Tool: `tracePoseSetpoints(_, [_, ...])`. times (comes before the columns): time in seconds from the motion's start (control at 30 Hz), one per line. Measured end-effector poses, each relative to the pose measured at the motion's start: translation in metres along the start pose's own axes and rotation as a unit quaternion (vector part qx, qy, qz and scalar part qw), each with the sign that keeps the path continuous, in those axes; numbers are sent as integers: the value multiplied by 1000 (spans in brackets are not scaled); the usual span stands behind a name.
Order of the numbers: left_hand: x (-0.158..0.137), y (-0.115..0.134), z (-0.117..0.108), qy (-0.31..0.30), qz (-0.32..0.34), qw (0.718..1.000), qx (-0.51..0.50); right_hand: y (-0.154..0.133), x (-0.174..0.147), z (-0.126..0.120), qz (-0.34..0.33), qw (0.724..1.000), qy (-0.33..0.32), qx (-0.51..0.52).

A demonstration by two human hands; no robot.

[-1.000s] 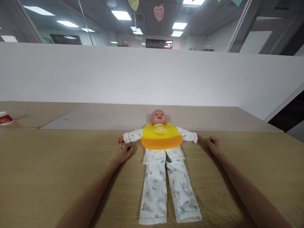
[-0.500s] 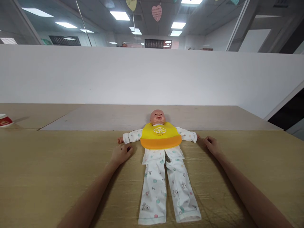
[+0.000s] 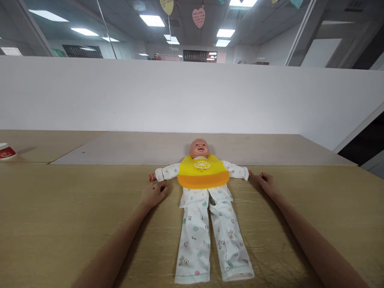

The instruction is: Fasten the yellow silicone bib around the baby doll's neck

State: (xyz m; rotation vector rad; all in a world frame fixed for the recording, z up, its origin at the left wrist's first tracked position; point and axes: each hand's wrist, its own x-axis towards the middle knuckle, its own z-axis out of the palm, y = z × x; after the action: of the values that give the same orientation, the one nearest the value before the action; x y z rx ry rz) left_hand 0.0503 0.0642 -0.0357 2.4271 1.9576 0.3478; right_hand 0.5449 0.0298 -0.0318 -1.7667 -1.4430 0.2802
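Observation:
A baby doll [image 3: 199, 148] lies on its back with both arms spread wide. It wears a white printed top [image 3: 193, 196], white printed trousers [image 3: 195, 240] and a yellow bib [image 3: 203, 168] with an orange lower pocket and a citrus-slice print. My left hand [image 3: 154, 194] rests on the table with curled fingers, just below the doll's hand at the left sleeve. On the other side my right hand [image 3: 268, 185], also loosely closed, lies close to the doll's hand at the right sleeve. Neither hand shows anything held.
The wooden table [image 3: 75, 216] meets a paler board [image 3: 135, 148] at the back, against a white low wall [image 3: 180, 96]. A red and white cup [image 3: 6, 151] stands at the far left edge. Above the wall is glass with a pink paper heart [image 3: 198, 17].

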Motion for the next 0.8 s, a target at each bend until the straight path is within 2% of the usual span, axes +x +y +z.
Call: tracePoseSetpoints(0.8, [0,2,-1,-12,-10,1000,-3,4,2,4,-11,1000,-5,1])
